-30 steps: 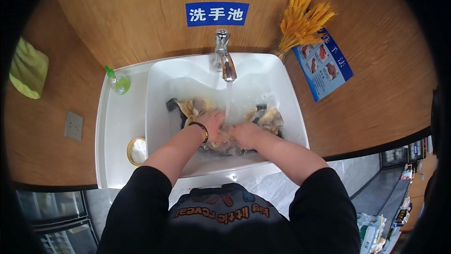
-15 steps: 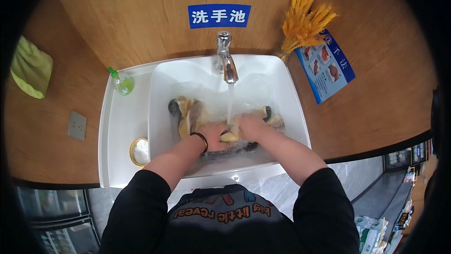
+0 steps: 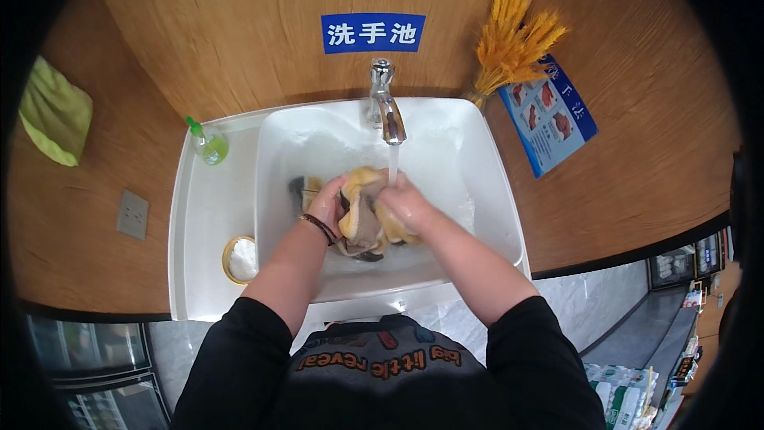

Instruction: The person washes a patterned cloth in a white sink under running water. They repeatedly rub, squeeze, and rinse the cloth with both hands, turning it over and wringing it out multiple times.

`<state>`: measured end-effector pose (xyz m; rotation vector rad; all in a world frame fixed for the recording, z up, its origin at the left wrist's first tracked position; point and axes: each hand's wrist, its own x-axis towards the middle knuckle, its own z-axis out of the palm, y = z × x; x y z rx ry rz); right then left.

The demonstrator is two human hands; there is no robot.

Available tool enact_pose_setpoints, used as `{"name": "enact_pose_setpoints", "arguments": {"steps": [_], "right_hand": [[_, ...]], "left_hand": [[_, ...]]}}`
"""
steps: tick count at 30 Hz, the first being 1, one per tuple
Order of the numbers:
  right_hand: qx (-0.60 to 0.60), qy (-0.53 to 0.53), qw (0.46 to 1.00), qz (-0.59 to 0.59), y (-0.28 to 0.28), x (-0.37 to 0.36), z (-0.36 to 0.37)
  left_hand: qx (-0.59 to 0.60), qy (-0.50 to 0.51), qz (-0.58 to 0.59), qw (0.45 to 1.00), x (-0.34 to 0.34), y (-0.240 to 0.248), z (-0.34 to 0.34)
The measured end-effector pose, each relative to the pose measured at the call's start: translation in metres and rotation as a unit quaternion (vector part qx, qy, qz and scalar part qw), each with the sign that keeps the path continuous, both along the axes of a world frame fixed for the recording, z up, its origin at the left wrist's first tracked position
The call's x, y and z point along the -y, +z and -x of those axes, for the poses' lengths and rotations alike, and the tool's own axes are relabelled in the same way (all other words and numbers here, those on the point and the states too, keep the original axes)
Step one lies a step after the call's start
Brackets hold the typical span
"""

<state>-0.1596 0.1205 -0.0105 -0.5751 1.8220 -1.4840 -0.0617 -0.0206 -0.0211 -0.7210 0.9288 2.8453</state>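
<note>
A wet yellow, grey and black cloth (image 3: 363, 227) lies bunched in the white sink (image 3: 497, 183), its middle lifted between my hands. My left hand (image 3: 326, 206), with a dark bracelet at the wrist, grips the cloth's left side. On the other side, under the stream, my right hand (image 3: 404, 206) is closed on the cloth, with its fingertips partly hidden in the folds. Water runs from the chrome faucet (image 3: 389, 116) onto my right hand and the fabric. Shallow, cloudy water covers the basin's bottom.
A pump bottle of green soap (image 3: 212, 149) and a small bowl of white powder (image 3: 241, 260) stand on the left ledge. Dried wheat (image 3: 513, 44) and a blue poster (image 3: 549, 120) are on the right. A green towel (image 3: 56, 116) hangs at left.
The cloth, spread wide across the basin before, is now gathered into a smaller bunch and raised in the middle. Both hands have moved up slightly, the left one also leftward.
</note>
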Motion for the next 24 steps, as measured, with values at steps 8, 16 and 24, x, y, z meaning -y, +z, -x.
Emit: {"name": "enact_pose_setpoints", "arguments": {"steps": [8, 16, 24], "right_hand": [[-0.428, 0.078, 0.897, -0.076, 0.034, 0.034, -0.096], [-0.456, -0.032, 0.873, -0.169, 0.014, 0.054, -0.057], [-0.36, -0.034, 0.891, -0.275, 0.021, 0.057, -0.031]], "left_hand": [[-0.021, -0.023, -0.105, 0.994, 0.021, -0.038, 0.0], [-0.142, 0.015, 0.012, 0.99, 0.0, -0.051, 0.015], [0.056, 0.009, 0.182, 0.982, 0.006, -0.06, 0.017]]}}
